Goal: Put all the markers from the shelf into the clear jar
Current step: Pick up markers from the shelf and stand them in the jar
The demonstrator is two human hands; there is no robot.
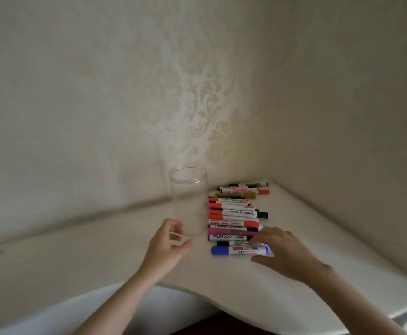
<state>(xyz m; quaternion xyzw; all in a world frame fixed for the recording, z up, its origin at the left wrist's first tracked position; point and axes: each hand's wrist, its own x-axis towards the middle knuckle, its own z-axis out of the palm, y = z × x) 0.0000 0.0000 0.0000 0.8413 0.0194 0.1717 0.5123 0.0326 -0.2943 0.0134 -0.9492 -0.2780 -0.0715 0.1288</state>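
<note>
Reaching over the nearest end of the row, the right hand [286, 252] is being spread above the blue marker [240, 250], fingers loosely extended and not yet closed on anything; whether the fingertips are touching its barrel cannot be told through the blur. The left hand [171, 243] is being held at the base of the clear jar [189, 201], thumb and fingers curved around the lower wall, though actual contact is hard to confirm because the glass is transparent. The jar is standing upright and empty on the shelf [76, 257], just beside the row of markers [234, 213], which are lying side by side toward the corner of the wallpapered wall [101, 93]. The first pickup is judged to be in hand, with none of the task done. For this step to go well, the blue marker should be pinched near its middle so that it hangs balanced, lifted clear of its neighbours without rolling them toward the shelf edge, then tipped end-down over the jar mouth. The jar is best steadied low down while each marker is being dropped, since a tall, light container is likely to tip if knocked at the rim.
</note>
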